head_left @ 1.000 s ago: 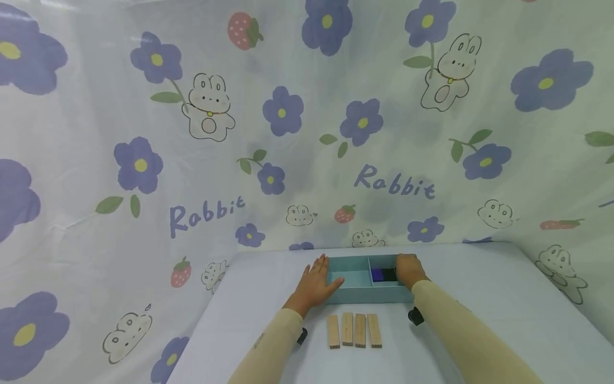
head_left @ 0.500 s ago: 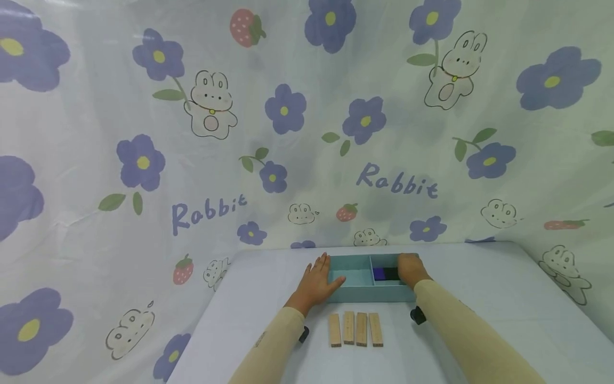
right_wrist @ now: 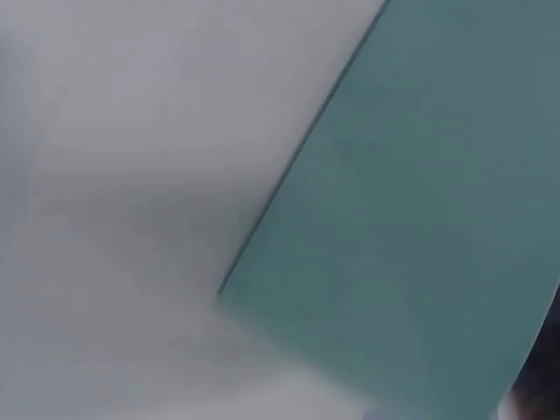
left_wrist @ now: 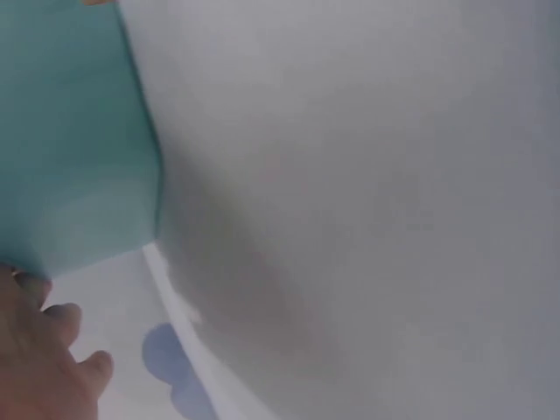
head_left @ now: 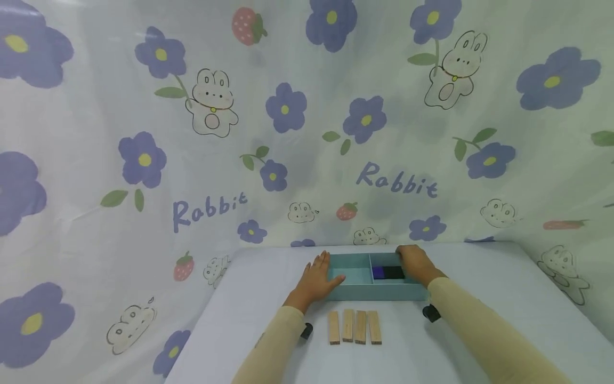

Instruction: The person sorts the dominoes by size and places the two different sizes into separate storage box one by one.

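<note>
A pale teal box (head_left: 374,292) with two compartments stands on the white table; a dark purple-and-black block (head_left: 388,272) lies in its right one. My left hand (head_left: 314,282) rests along the box's left end, fingers straight and thumb spread toward the front wall. In the left wrist view, fingertips of the left hand (left_wrist: 52,350) show beside the teal box wall (left_wrist: 70,149). My right hand (head_left: 418,264) lies over the right end of the box, its fingertips by the back rim; how its fingers bend is hidden. The right wrist view shows mainly the box's outer wall (right_wrist: 411,192).
Several light wooden blocks (head_left: 361,327) lie side by side in front of the box. A dark wrist device (head_left: 431,313) hangs under the right sleeve, another (head_left: 307,330) under the left. Behind the table hangs a curtain (head_left: 312,133) printed with flowers and rabbits.
My right hand has lifted and shifted right toward the box's right end, uncovering more of the black block. The left hand has stayed at the left end. The wooden blocks lie unmoved.
</note>
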The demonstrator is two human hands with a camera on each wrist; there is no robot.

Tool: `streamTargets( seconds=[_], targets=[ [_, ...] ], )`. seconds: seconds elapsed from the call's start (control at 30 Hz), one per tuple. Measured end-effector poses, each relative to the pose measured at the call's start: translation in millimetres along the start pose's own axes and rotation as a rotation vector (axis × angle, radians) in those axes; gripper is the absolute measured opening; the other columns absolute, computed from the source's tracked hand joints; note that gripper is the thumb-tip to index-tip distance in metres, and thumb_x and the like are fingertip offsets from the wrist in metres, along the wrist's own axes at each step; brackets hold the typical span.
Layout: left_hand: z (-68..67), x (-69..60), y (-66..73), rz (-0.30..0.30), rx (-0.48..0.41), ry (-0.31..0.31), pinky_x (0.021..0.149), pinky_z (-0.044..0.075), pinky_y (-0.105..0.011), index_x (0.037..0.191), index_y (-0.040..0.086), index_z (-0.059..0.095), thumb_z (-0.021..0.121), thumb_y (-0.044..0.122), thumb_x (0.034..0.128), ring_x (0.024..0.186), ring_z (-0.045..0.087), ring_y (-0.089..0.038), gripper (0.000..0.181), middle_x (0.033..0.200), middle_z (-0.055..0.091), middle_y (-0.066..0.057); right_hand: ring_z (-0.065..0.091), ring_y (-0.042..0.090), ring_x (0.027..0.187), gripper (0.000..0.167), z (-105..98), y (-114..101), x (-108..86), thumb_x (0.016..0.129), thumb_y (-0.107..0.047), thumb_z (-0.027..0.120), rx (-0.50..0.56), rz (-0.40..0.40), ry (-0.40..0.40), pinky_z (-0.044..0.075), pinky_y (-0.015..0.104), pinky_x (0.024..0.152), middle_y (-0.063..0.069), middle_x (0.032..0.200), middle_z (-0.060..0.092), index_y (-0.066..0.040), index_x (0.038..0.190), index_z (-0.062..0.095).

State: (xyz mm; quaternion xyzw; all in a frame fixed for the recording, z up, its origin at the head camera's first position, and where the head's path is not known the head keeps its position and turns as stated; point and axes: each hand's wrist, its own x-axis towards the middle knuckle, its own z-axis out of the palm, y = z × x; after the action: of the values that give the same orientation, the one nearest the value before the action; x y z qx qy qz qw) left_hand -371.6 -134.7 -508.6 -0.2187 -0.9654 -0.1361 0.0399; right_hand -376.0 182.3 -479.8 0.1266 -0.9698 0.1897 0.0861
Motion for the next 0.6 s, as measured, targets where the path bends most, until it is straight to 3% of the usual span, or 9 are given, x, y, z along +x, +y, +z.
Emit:
streamTargets(
  seconds=[0.1, 0.23, 0.4, 0.6],
  targets=[
    [0.7, -2.9, -1.2, -0.007, -0.027, -0.003, 0.113, 0.017, -0.057, 0.154, -0.002, 0.015, 0.036, 0.069, 0.0938, 0.145, 0.015, -0.034, 0.095, 0.16, 0.014, -0.016, 0.063, 0.033, 0.102, 0.021, -4, 7, -7.7, 0.093, -0.001, 0.063, 0.019, -0.147, 0.094, 0.051, 0.046, 0.088, 0.014, 0.107, 0.066, 0.004, 0.113, 0.066],
    [-0.1, -6.2, -0.8, -0.005, -0.049, 0.001, 0.113, 0.017, -0.055, 0.154, -0.002, 0.013, 0.031, 0.069, 0.095, 0.146, 0.011, -0.033, 0.095, 0.16, 0.011, -0.018, 0.056, 0.036, 0.115, 0.034, -5, 20, -20.5, 0.095, -0.017, 0.065, -0.005, -0.205, 0.102, 0.045, 0.051, 0.095, 0.016, 0.124, 0.06, 0.002, 0.123, 0.062],
    [-11.0, -10.2, 3.0, 0.027, -0.085, 0.001, 0.114, 0.017, -0.051, 0.155, 0.0, 0.009, 0.034, 0.068, 0.0953, 0.147, 0.009, -0.029, 0.094, 0.161, 0.009, -0.016, 0.043, 0.042, 0.129, 0.063, -6, 34, -34.4, 0.096, -0.043, 0.06, -0.027, -0.137, 0.028, 0.036, 0.057, 0.103, 0.022, 0.142, 0.047, 0.003, 0.139, 0.049],
    [-24.4, -17.4, -1.7, 0.048, -0.057, 0.053, 0.114, 0.021, -0.048, 0.155, 0.001, 0.013, 0.052, 0.061, 0.0926, 0.146, 0.016, -0.027, 0.095, 0.161, 0.013, -0.014, 0.024, 0.045, 0.139, 0.098, -4, 32, -43.0, 0.088, -0.067, 0.055, 0.065, 0.002, -0.054, 0.024, 0.061, 0.108, 0.025, 0.154, 0.027, 0.003, 0.151, 0.027]
  ],
)
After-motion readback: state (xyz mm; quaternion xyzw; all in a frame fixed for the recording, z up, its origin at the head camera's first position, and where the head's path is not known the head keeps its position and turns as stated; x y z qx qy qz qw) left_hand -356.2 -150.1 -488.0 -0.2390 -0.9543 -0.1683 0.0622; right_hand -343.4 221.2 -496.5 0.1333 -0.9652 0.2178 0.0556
